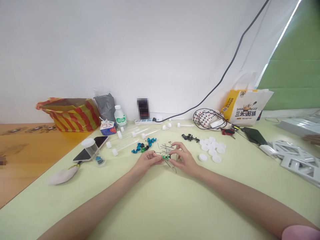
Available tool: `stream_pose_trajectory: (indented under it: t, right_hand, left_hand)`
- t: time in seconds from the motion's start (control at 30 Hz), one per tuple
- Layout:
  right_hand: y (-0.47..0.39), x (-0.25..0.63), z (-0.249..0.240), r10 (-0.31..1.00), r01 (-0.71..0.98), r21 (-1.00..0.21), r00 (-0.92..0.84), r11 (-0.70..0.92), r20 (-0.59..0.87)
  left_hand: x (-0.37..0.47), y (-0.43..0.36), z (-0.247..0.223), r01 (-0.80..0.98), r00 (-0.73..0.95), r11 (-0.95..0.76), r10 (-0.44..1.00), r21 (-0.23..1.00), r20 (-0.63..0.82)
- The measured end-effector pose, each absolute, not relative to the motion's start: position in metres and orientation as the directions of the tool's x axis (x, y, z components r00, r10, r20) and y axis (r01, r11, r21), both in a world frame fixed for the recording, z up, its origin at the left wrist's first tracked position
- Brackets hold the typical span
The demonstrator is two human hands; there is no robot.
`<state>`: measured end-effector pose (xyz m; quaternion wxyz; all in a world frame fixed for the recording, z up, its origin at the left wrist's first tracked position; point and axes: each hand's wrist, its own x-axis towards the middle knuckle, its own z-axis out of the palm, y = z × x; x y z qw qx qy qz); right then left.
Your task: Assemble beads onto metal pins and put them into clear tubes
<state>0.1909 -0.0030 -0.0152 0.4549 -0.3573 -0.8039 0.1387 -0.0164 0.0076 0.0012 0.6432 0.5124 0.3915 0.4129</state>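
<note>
Near the middle of the table, my left hand pinches one end of a small green part. At its other side, the fingertips of my right hand close on a dark tip of the same part. Thin metal rods lie beneath and behind my hands, some of them hidden by the fingers. Just beyond my left hand is a loose group of shiny blue pieces, with a few black and green ones among them. Several black pieces and white round caps lie beyond my right hand.
Clear tubes with white caps lie towards the wall. On the left are a lidded clear jar, a phone and a bottle. A paper bag, a cable and white slotted panels are on the right, near another person's hand.
</note>
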Motion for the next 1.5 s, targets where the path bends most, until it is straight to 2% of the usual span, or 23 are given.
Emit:
stream_pose_trajectory:
  t: [1.5]
  right_hand:
    - [-0.0033, 0.1911, -0.0134, 0.696, 0.430, -0.554, -0.336, 0.713, 0.634]
  left_hand:
    - [-0.0140, 0.0034, 0.0037, -0.134, 0.332, 0.104, 0.942, 0.985, -0.055]
